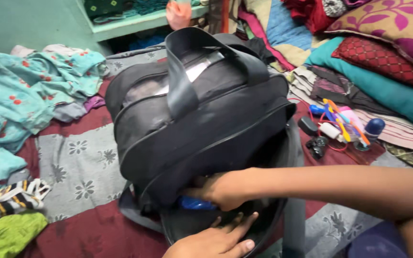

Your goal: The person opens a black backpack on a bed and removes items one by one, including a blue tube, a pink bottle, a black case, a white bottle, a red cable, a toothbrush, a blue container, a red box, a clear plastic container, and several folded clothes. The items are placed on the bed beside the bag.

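Black duffel bag (201, 119) stands mid-bed on the maroon-and-grey floral bedspread (80, 162), near-side zip compartment gaping open, handles up. Blue object (196, 204) sits in the opening, partly hidden. Right hand (218, 190) reaches in from the right, fingers closed over the blue object. Left hand (213, 241) at the near edge, released, fingers spread flat on the compartment's lower lip. Right of the bag: small clutter of chargers and cables (338, 126). Far right, stacked pillows (388, 43). Left, crumpled teal garment (25, 91); near left, green cloth (8, 234).
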